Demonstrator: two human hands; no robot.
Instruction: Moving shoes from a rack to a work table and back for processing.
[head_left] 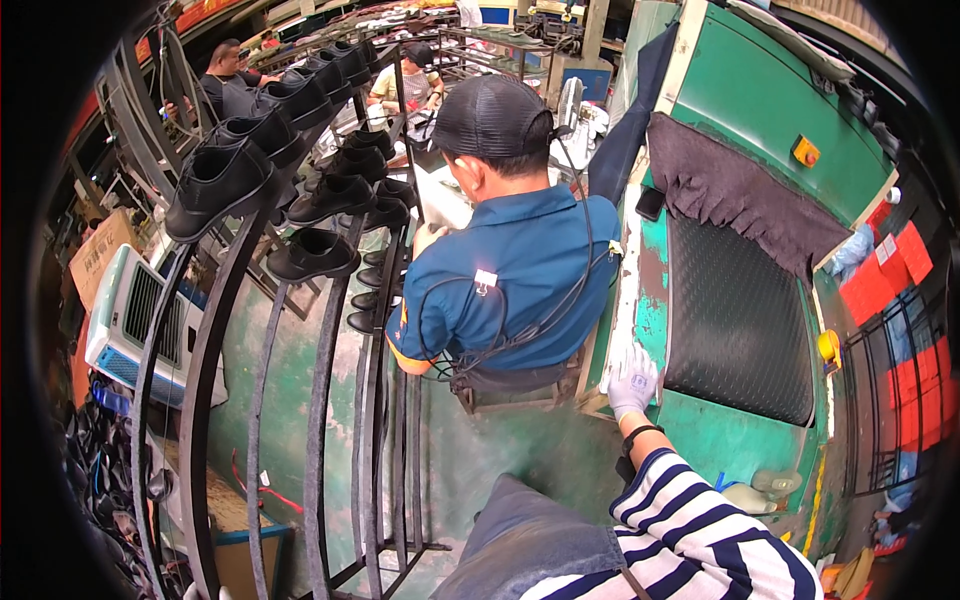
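My right hand (pixel 631 381), in a pale glove with a dark band at the wrist, lies on the near left edge of a green machine (pixel 740 455). Its fingers are stretched out flat and hold nothing. Beside it is a black textured conveyor belt (pixel 735 325), which runs under a dark cloth curtain (pixel 745 195). I cannot make out my left hand. To the left stands a tall metal rack (pixel 320 420) with black shoes (pixel 225 185) in rows on its rails. More black shoes (pixel 315 255) sit on lower rails.
A co-worker in a blue shirt (pixel 525 275) sits just ahead, between rack and machine, back to me. A phone (pixel 650 204) lies on the machine's edge, yellow tape (pixel 829 347) at its right. A white-and-blue cooler unit (pixel 150 320) stands left. Two more people are farther back.
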